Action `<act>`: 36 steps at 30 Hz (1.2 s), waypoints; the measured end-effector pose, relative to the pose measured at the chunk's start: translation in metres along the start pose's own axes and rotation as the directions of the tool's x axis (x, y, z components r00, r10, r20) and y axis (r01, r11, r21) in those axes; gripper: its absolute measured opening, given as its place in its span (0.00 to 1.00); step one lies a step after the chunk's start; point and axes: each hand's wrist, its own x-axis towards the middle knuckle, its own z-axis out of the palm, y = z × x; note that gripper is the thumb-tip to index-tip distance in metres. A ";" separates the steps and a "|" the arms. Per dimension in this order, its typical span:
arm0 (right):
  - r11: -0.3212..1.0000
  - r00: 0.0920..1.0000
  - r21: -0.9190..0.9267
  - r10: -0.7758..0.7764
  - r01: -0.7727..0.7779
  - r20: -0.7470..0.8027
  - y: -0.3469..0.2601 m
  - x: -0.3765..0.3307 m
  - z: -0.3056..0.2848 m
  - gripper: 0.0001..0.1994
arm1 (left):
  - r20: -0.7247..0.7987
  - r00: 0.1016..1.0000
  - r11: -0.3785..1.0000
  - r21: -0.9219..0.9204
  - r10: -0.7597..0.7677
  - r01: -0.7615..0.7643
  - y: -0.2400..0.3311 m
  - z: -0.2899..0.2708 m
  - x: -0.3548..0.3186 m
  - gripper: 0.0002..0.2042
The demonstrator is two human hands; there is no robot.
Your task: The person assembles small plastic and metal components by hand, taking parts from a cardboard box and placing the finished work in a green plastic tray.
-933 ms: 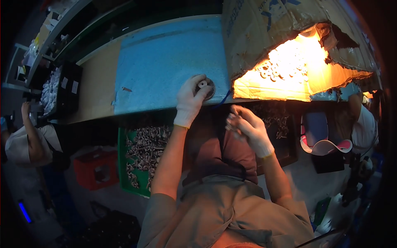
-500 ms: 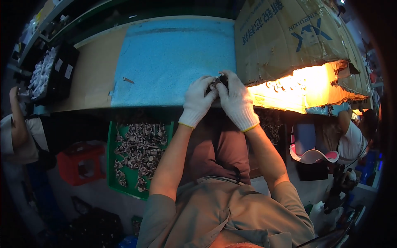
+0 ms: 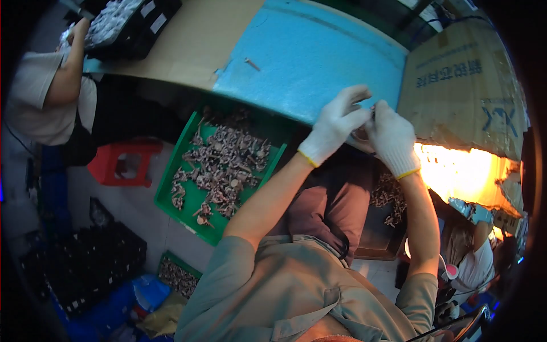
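Note:
My two hands meet over the front edge of the blue-topped bench (image 3: 319, 51), both in white knitted gloves with yellow cuffs. My right hand (image 3: 392, 137) is closed around a small brownish metal part (image 3: 360, 134), mostly hidden by the glove. My left hand (image 3: 340, 121) is beside it, its thumb reaching toward the part and its curled fingers apart from the thumb. Nothing shows in that gap. Below and left of my left forearm stands a green tray (image 3: 196, 228) holding many small metal parts (image 3: 228, 162).
One loose piece (image 3: 252, 64) lies on the blue surface. A cardboard box (image 3: 456, 97) with bright light inside stands at the right. A black bin (image 3: 142, 34) of whitish pieces sits at the far left near another person's arm (image 3: 65, 80). A red stool (image 3: 128, 162) is below.
The view has turned, shifting the bench upward and the tray rightward in the picture. My left fingers have come away from the held part, while my right hand stays closed on it.

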 end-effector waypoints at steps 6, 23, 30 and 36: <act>0.987 0.972 -0.091 -0.115 0.136 0.207 -0.009 0.012 -0.020 0.15 | -0.189 0.980 0.980 -0.199 -0.062 0.023 0.008 0.049 0.019 0.15; 0.993 1.000 -0.121 -0.008 0.007 -0.001 0.000 -0.002 0.022 0.16 | -0.142 0.988 0.968 -0.233 0.056 -0.089 -0.018 0.055 0.021 0.14; 0.872 0.937 0.383 -0.203 0.305 -0.283 0.024 -0.017 0.028 0.18 | -0.193 0.970 0.988 0.005 -0.150 0.154 0.011 0.006 -0.031 0.23; 0.864 0.995 0.495 0.048 -0.088 0.093 -0.027 -0.051 -0.018 0.21 | 0.257 0.882 0.714 -0.518 -0.396 0.471 0.003 -0.016 -0.069 0.22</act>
